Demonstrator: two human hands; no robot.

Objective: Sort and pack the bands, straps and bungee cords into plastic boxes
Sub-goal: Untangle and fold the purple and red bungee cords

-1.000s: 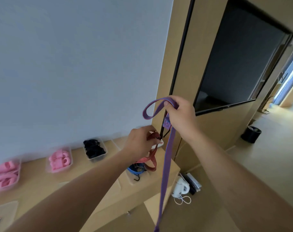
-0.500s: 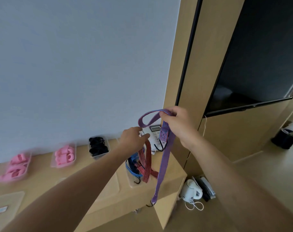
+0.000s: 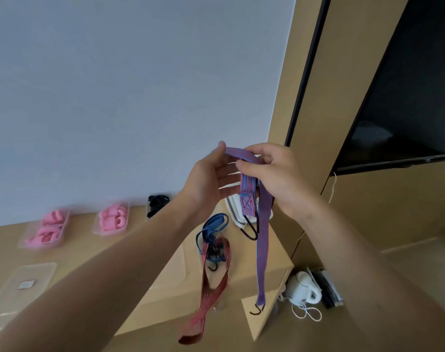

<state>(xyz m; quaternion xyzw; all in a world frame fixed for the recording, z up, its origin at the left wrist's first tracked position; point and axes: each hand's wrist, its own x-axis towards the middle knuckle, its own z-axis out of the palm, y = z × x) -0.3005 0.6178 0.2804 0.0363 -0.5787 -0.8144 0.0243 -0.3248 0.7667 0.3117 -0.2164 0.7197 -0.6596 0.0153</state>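
Both hands meet at chest height: the right hand (image 3: 274, 176) pinches the purple bungee cord (image 3: 263, 240), which hangs below it, while the left hand (image 3: 211, 176), fingers straight, touches its folded top. Below them red cord (image 3: 211, 293) and blue cord (image 3: 211, 227) lie on the tabletop (image 3: 165, 285).

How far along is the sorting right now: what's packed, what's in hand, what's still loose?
Packed, it seems: two boxes of pink bands and one of black straps by the wall. In hand: the purple bungee cord, draped over the left hand and pinched by the right hand, its hooked end dangling. Left: the blue cord and red cord loose on the counter, and a lid unused.
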